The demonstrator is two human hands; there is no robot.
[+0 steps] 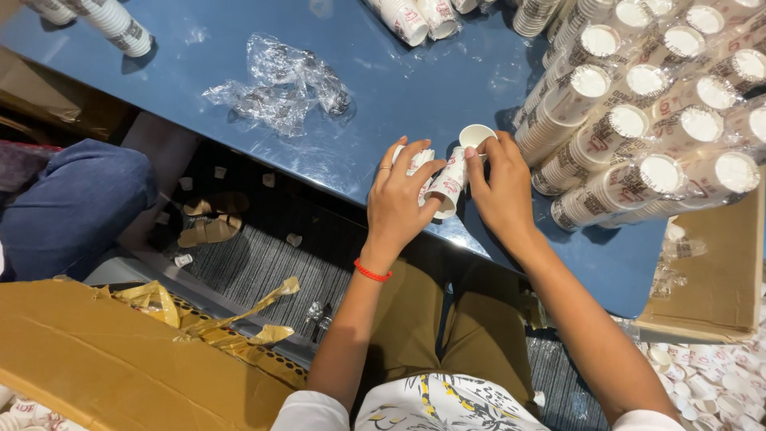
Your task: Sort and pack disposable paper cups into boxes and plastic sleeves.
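A short stack of white paper cups with red and dark print lies tilted on its side near the edge of the glossy blue table (open mouth facing up and away), with a second printed cup just left of it

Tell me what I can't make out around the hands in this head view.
- Short cup stack: its count, since the left hand and right hand cover it.
- Wrapped cup stacks: cut off by the right edge.
- Crumpled plastic wrap: contents unclear through creases.
- Cardboard box: inside hidden.
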